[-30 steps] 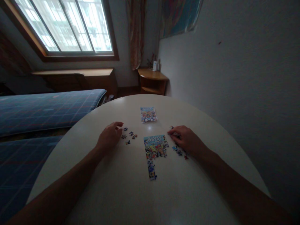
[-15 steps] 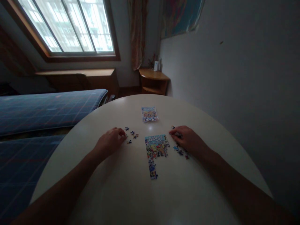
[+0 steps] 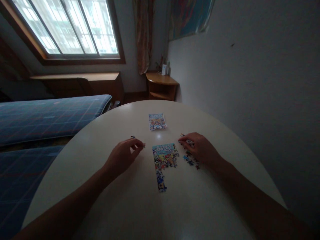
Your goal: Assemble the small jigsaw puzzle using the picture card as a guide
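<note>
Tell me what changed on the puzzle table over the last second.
The left hand slid right over the loose pieces on its side, toward the assembled puzzle. It now covers most of them, fingers curled; whether it holds one cannot be told. The right hand stayed on the pieces right of the puzzle. The puzzle and the picture card did not move.

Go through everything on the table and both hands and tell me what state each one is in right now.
Puzzle: partly assembled, flat on the table.
Reference picture: flat, beyond the puzzle.
Left hand: fingers curled over the loose pieces on the left; whether it grips one is unclear.
Right hand: fingertips on a piece, resting over the scattered pieces on the right.
</note>
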A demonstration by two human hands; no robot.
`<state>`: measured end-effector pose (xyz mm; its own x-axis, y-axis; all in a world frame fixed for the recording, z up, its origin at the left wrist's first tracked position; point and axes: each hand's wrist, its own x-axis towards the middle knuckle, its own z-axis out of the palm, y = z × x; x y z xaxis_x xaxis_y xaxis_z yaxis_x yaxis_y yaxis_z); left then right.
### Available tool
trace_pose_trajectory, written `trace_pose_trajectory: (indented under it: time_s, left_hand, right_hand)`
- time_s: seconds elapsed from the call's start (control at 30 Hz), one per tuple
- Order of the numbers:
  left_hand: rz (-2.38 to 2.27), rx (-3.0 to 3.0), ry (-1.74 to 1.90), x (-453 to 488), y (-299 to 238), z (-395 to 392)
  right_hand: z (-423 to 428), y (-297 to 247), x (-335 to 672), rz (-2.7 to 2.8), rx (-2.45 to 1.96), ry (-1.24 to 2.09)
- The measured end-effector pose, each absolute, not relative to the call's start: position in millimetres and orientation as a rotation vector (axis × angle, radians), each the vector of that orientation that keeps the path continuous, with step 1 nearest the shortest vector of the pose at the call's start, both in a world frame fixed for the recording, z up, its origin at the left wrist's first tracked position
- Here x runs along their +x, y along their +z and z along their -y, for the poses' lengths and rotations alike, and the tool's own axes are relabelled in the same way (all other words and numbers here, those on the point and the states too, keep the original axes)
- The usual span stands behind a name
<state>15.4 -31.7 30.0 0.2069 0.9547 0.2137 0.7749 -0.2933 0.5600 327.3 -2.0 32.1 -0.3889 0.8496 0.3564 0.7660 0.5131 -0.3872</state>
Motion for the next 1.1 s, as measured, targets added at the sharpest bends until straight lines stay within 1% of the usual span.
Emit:
trace_pose_trajectory:
  time_s: [0.07,0.17,0.3,0.43,0.5,0.63,0.73,0.87,1.1]
  left_hand:
    - [-1.480,2.121,0.860,28.8,28.7,40.5]
    - [-1.374,2.068,0.904,46.7,25.1,54.0]
    - [-1.330,1.974,0.905,60.4,19.9,65.1]
    - [-1.317,1.928,0.891,65.3,16.5,66.7]
    - [-1.305,2.002,0.862,65.3,14.2,65.3]
    - [-1.180,2.333,0.852,61.1,5.4,62.3]
    - [-1.125,2.475,0.728,57.5,-0.8,62.3]
    - [-1.123,2.522,0.583,56.3,-2.2,63.8]
    - [-1.117,2.545,0.553,57.6,1.0,64.3]
  right_hand:
    - [12.4,38.6,316.9,2.229,-1.275,0.252]
    - [33.1,46.2,297.5,2.231,-1.180,0.458]
    - [51.9,46.9,279.4,2.232,-1.110,0.737]
    - [51.9,45.2,279.5,2.192,-1.108,0.905]
    - [48.9,46.5,284.0,2.203,-1.107,0.961]
    - [45.6,51.1,292.9,2.260,-1.142,0.942]
    - [46.9,52.8,295.1,2.309,-1.132,0.908]
    - [49.2,52.0,293.9,2.441,-1.116,0.845]
    - [48.0,48.3,293.4,2.513,-1.119,0.742]
